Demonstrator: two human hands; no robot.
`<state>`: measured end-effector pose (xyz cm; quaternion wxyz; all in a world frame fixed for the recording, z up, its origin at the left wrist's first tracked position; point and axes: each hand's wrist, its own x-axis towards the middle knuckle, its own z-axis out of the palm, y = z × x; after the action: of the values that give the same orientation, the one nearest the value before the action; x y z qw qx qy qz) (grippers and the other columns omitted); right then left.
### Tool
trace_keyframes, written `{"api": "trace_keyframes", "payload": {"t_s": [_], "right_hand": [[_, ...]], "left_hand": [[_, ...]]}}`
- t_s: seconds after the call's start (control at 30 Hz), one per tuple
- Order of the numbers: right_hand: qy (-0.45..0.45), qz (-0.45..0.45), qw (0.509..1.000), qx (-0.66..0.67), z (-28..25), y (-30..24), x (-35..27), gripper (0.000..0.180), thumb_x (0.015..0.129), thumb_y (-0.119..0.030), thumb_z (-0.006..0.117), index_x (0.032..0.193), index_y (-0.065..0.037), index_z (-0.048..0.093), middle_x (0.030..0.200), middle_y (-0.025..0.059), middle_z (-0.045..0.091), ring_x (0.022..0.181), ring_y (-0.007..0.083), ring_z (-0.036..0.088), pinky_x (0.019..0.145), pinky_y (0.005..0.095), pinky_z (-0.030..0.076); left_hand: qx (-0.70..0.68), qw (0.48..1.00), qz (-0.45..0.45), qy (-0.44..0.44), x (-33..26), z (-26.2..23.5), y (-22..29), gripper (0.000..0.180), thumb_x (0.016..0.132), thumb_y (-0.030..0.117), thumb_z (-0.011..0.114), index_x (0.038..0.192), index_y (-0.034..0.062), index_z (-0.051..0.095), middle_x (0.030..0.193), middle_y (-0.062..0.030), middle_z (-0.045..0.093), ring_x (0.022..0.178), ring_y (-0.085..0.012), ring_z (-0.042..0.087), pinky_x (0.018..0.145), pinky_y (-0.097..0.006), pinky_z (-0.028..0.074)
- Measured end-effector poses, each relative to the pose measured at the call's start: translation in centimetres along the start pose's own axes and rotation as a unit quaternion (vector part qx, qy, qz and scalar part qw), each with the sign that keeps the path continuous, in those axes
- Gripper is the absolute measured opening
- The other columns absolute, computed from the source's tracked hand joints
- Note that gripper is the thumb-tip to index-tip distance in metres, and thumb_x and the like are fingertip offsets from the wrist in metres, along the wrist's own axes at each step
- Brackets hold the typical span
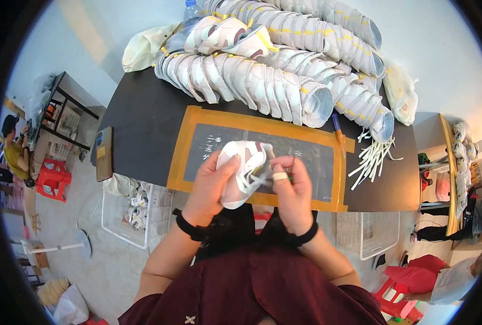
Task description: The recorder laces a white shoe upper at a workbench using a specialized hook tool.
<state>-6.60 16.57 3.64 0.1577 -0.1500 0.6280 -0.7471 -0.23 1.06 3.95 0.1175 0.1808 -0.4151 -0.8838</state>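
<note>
A white shoe upper [240, 172] is held over the counter [143, 124] in the left hand [208, 187], grip closed; its lace is pinched by the right hand [292, 189]. Lacing seems underway; careful threading is needed next.

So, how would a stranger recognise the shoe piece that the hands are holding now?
Start at the black table with its orange-taped mat. Above the mat's near edge, the left hand and right hand hold one white shoe upper. Unlike the stacked uppers behind, it is single and lifted.
</note>
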Motion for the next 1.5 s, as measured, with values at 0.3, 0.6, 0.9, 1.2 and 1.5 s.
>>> {"api": "trace_keyframes", "payload": {"t_s": [0.3,0.6,0.9,1.2,1.5], "right_hand": [[-0.21,-0.137,0.95,-0.187,-2.5,-1.9,1.0,0.016,0.09,-0.014,0.067,0.103,-0.004,0.068,0.094,0.0086,0.064,0.09,0.0216,0.061,0.079,0.032,0.048],[-0.13,0.04,0.987,-0.084,-1.3,-1.0,-0.6,0.007,0.094,-0.01,0.063,0.098,-0.004,0.063,0.089,-0.0023,0.061,0.082,0.0058,0.054,0.074,0.0232,0.045],[-0.077,0.041,0.996,-0.008,-0.4,0.6,-0.9,0.019,0.094,-0.008,0.061,0.111,-0.001,0.064,0.093,-0.0011,0.063,0.085,0.0061,0.054,0.077,0.0226,0.046],[-0.148,0.08,0.981,-0.098,-0.4,-0.6,-0.9,0.024,0.093,-0.008,0.062,0.117,-0.001,0.064,0.101,0.0009,0.066,0.089,0.0068,0.056,0.082,0.0246,0.047],[-0.184,0.125,0.973,-0.054,-0.5,0.0,-1.3,0.025,0.093,-0.004,0.062,0.118,0.0,0.063,0.105,0.0024,0.065,0.1,0.0086,0.057,0.088,0.0256,0.047]], "left_hand": [[-0.025,0.981,-0.142,-0.127,0.8,-1.0,5.3,0.03,0.098,0.015,0.052,0.121,-0.0042,0.057,0.109,-0.0166,0.068,0.09,-0.0219,0.07,0.08,-0.036,0.059],[0.086,0.994,-0.025,-0.069,1.4,-1.9,3.6,0.025,0.1,0.029,0.049,0.114,0.0096,0.057,0.107,-0.0036,0.062,0.097,-0.0171,0.063,0.079,-0.033,0.053],[0.156,0.987,0.024,0.013,-3.9,-0.7,-2.1,0.029,0.096,0.015,0.062,0.123,0.0083,0.055,0.107,-0.0009,0.064,0.091,-0.0085,0.06,0.066,-0.023,0.052],[0.119,0.99,0.067,0.041,-4.5,-2.1,-2.9,0.027,0.094,0.014,0.066,0.119,0.0076,0.058,0.108,-0.0007,0.065,0.089,-0.0069,0.06,0.067,-0.023,0.051],[0.124,0.992,0.005,-0.007,-5.1,-2.9,-1.6,0.018,0.092,0.012,0.068,0.109,0.0063,0.065,0.1,0.0011,0.065,0.083,-0.0047,0.055,0.072,-0.022,0.045]]}}
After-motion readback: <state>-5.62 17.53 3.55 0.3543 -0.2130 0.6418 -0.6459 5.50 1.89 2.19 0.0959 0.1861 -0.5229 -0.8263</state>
